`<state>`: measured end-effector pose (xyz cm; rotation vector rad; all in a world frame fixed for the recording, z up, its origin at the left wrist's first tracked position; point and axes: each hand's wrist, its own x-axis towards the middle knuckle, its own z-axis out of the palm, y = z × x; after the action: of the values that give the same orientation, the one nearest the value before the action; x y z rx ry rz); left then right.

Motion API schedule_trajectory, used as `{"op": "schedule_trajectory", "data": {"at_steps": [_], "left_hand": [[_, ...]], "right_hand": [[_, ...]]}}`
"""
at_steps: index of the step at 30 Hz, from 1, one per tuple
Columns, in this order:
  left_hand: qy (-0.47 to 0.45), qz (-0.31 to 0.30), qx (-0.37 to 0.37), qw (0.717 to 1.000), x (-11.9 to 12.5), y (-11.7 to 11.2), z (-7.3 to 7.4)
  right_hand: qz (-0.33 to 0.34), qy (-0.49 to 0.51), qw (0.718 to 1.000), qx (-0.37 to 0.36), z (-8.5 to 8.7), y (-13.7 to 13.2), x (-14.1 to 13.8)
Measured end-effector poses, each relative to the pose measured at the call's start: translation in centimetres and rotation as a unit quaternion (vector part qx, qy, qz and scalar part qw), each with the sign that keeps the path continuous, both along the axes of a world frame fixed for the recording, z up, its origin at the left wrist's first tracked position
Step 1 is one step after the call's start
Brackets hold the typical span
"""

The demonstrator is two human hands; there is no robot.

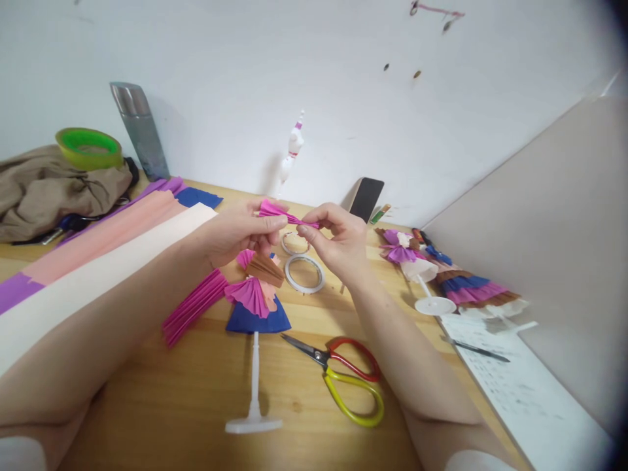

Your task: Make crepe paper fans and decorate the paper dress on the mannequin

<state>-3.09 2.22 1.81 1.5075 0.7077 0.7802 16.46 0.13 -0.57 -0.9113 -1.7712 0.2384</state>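
Note:
Between my two hands is a small strip of pleated pink crepe paper (277, 210). My left hand (240, 226) pinches its fanned left part, and my right hand (338, 235) pinches the gathered right end. Just below them lies a white mini dress form (255, 373) on a round-footed stand, dressed in a blue skirt (258, 318) with pink, brown and peach folded paper above. A larger pleated pink piece (196, 306) rests left of it. Scissors (338, 376) with one red and one yellow handle lie partly spread to its right.
Two tape rolls (305, 275) lie beneath my hands. Long crepe paper sheets (112, 232) cover the left side, near a bottle (140, 131) and green tape (88, 147). A bare white form (293, 150) and a phone (367, 198) stand by the wall. Dressed forms (471, 284) and a pen (481, 351) are right.

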Motion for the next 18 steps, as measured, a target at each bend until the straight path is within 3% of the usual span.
{"op": "schedule_trajectory", "data": {"at_steps": [4,8,11,15,18], "left_hand": [[-0.029,0.049,-0.025,0.998,-0.3,0.2,0.1],[-0.015,0.06,0.025,0.998,-0.2,0.6,-0.4],[-0.002,0.081,0.034,0.996,0.1,0.6,-0.5],[-0.05,0.124,-0.036,0.99,0.7,0.1,-0.2],[-0.065,0.137,-0.064,0.986,1.0,-0.2,-0.1]], "right_hand": [[0.007,-0.012,1.0,0.009,0.0,0.0,0.1],[0.007,0.0,1.0,-0.009,-0.1,0.2,0.2],[0.044,0.055,0.995,-0.077,-0.3,0.5,0.1],[0.12,0.138,0.963,-0.197,-0.6,0.7,-0.2],[0.141,0.19,0.941,-0.243,-0.8,0.7,-0.5]]}}
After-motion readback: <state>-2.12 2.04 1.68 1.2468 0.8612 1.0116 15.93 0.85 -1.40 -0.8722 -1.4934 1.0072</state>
